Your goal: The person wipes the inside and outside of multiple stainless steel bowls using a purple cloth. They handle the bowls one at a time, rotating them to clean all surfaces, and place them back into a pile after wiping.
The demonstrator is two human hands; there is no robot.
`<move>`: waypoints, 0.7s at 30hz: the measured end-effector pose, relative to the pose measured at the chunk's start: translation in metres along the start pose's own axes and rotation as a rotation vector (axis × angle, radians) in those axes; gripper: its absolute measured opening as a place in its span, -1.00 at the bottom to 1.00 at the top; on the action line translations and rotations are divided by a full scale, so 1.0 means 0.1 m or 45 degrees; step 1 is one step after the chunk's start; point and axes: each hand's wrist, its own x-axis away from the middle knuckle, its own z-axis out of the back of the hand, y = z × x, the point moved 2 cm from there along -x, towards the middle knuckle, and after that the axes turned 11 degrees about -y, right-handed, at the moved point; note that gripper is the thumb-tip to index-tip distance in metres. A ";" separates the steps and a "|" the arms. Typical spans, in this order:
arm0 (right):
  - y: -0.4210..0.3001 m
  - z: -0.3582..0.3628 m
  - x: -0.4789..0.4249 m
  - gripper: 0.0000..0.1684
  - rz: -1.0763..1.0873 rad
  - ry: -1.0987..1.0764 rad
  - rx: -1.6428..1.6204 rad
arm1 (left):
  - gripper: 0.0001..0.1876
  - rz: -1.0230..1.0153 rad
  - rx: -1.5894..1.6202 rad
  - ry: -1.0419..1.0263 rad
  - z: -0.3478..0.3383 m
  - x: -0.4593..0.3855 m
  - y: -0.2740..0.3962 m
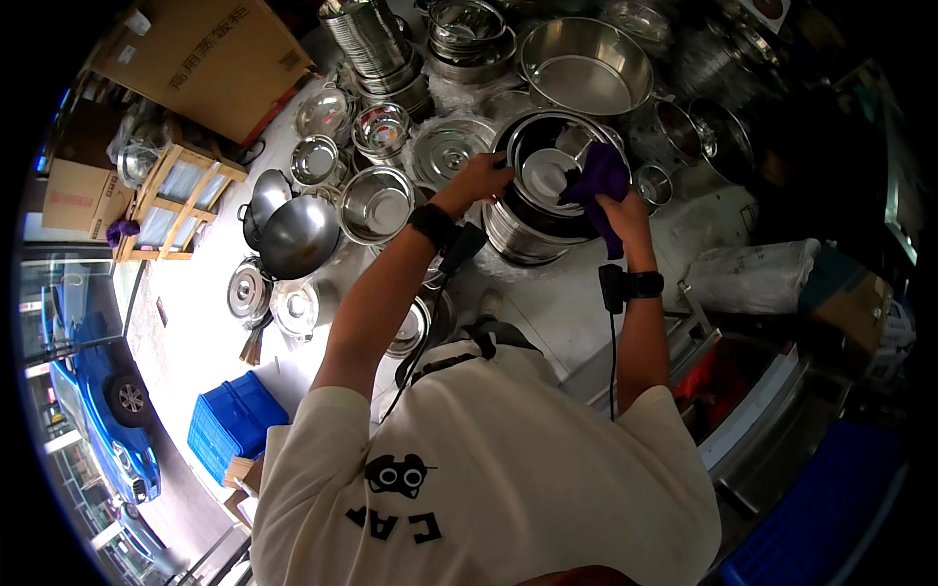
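A shiny stainless steel pot (538, 179) rests inside a wide stack of steel basins (524, 238) in front of me. My left hand (485, 177) is closed at the left side of the pot, with its fingertips bent at the rim. In my right hand (626, 216) is a purple cloth (604, 176), bunched over the pot's right rim and hanging down outside it. Part of the pot's right inner wall is hidden by the cloth. Both wrists wear black straps with small devices.
Left of the stack stand a steel basin (377, 205), a dark wok (300, 236) and a lidded pot (248, 291). Behind are a large round steel tub (586, 69) and tall stacked bowls (366, 40). A blue plastic crate (236, 417) sits at lower left, a wrapped roll (755, 277) at right.
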 end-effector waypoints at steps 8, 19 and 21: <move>-0.20 0.06 0.21 -0.51 -0.018 -0.056 -0.895 | -0.31 -0.179 0.218 0.045 -0.02 0.38 0.43; -1.01 0.12 1.07 -0.33 0.004 -0.158 -1.204 | -0.25 -0.648 0.179 0.179 -0.23 1.38 0.94; -1.15 -0.01 1.24 -0.31 0.076 -0.190 -1.170 | -0.23 -0.615 0.198 0.230 -0.20 1.62 0.95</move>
